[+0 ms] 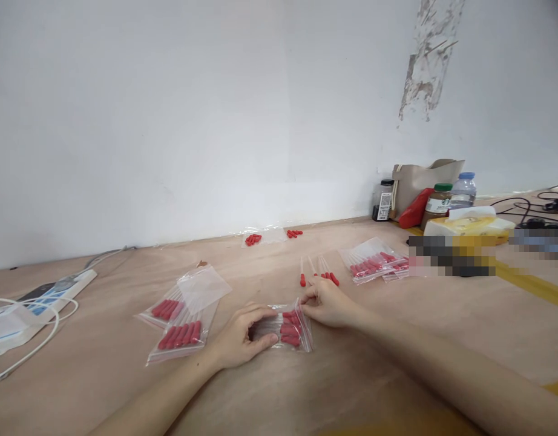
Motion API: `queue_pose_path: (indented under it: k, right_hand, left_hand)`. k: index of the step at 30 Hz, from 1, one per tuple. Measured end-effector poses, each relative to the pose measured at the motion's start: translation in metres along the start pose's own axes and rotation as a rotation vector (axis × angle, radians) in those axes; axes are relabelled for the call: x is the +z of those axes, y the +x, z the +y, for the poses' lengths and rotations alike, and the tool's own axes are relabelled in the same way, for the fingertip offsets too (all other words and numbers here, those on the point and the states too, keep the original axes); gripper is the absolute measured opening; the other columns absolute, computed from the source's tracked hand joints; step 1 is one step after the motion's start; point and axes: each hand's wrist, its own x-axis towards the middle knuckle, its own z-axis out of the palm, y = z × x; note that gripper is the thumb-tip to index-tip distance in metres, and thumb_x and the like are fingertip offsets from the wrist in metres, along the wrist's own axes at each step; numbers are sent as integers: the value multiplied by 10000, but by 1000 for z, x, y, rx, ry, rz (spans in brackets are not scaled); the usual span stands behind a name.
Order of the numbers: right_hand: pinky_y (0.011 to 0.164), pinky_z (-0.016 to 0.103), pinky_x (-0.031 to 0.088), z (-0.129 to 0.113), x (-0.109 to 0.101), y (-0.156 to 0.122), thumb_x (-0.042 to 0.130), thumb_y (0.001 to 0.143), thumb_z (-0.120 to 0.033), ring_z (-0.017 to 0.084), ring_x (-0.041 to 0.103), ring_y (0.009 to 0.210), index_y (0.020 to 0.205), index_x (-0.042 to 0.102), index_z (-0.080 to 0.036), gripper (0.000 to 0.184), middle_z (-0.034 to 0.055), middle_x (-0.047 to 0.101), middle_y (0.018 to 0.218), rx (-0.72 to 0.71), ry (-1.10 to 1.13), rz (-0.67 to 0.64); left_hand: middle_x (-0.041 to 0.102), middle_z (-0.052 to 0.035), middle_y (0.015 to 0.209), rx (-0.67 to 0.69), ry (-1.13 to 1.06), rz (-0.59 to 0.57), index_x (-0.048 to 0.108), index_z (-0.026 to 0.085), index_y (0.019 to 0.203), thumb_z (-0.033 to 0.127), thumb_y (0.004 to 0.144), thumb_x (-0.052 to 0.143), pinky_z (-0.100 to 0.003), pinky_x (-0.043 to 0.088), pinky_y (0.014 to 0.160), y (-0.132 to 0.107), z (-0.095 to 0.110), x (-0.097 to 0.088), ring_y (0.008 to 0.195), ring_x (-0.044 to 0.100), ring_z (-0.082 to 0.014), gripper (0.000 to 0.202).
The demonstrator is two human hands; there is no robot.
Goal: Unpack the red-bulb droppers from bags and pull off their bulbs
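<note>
A clear zip bag (pixel 288 329) filled with several red-bulbed droppers lies flat on the wooden table. My left hand (pixel 240 340) grips its left end, thumb and fingers curled round the plastic. My right hand (pixel 327 303) pinches the bag's right edge at the upper corner. Just beyond my right hand lie loose droppers (pixel 319 272) with red bulbs.
Filled dropper bags (pixel 181 312) lie to the left, more bags (pixel 374 261) to the right. Loose red bulbs (pixel 253 238) sit by the wall. A power strip with white cable (pixel 38 303) is far left. Jars, a bottle, a tissue box (pixel 469 225) and black cables stand back right.
</note>
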Motion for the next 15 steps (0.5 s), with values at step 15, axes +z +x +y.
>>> queue_pose_path:
  k: [15]
  right_hand:
    - [577, 192, 386, -5, 15, -11, 559, 737, -302, 114, 534, 665, 849, 633, -166, 192, 0, 633, 766, 20, 286, -125]
  left_hand:
    - [625, -30, 919, -165, -77, 73, 618, 220, 983, 357, 813, 495, -256, 431, 732, -1, 0, 1, 813, 566, -152, 251]
